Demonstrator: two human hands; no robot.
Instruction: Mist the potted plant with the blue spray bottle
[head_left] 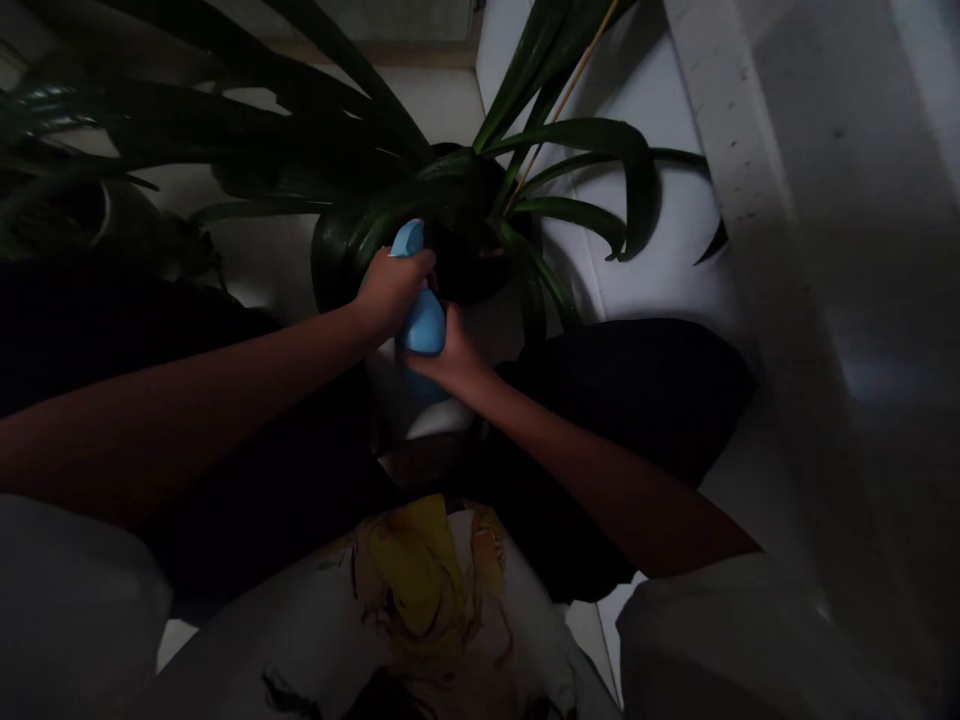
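Seen from the head, the blue spray bottle (424, 325) sat within both grips, left hand (391, 290) wrapped around its neck, right hand (457, 358) clasping its body nearer the lap, its long axis running towards the leafy plant (420, 190) just beyond, pale tiles (660, 280) alongside in the dim room.

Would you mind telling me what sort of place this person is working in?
Probably a tiled corner of a home, perhaps a balcony: there is a large long-leaved plant, pale tiling and a blue spray bottle.
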